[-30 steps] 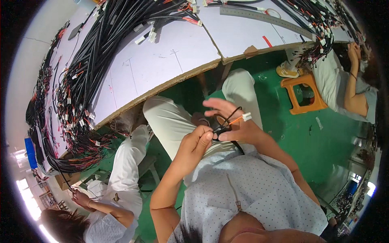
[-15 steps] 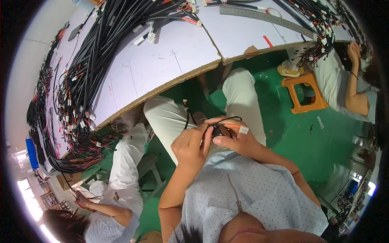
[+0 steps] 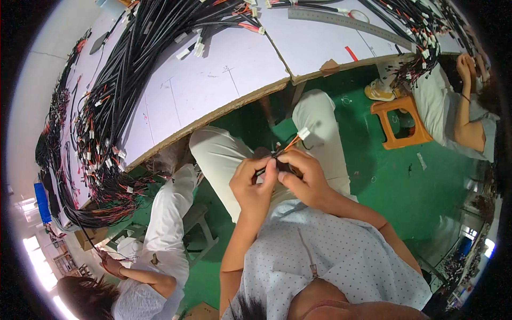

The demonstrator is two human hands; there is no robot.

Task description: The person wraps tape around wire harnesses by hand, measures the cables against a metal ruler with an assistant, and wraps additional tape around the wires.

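Observation:
Above my lap, my left hand (image 3: 250, 181) and my right hand (image 3: 305, 173) meet with thumbs and fingers pinched around a thin wire harness. Its orange wires (image 3: 291, 143) stick out past my right fingers toward the table and end in a white connector (image 3: 303, 133). Dark material shows between the two hands, mostly covered by the fingers, so I cannot make out its shape. Beside my left fingertips is a dark rounded thing (image 3: 261, 152), possibly a tape roll, partly hidden.
A white table (image 3: 213, 96) carries a big bundle of black cables (image 3: 125, 69), a steel ruler (image 3: 346, 22) and a red strip (image 3: 351, 53). Two people sit nearby, one to the left and one to the right. An orange stool (image 3: 399, 124) stands on the green floor.
The connector and orange wires have swung up and away from me, off my right palm. My fingers have shifted into a closer pinch, and the dark loop above them is gone from sight.

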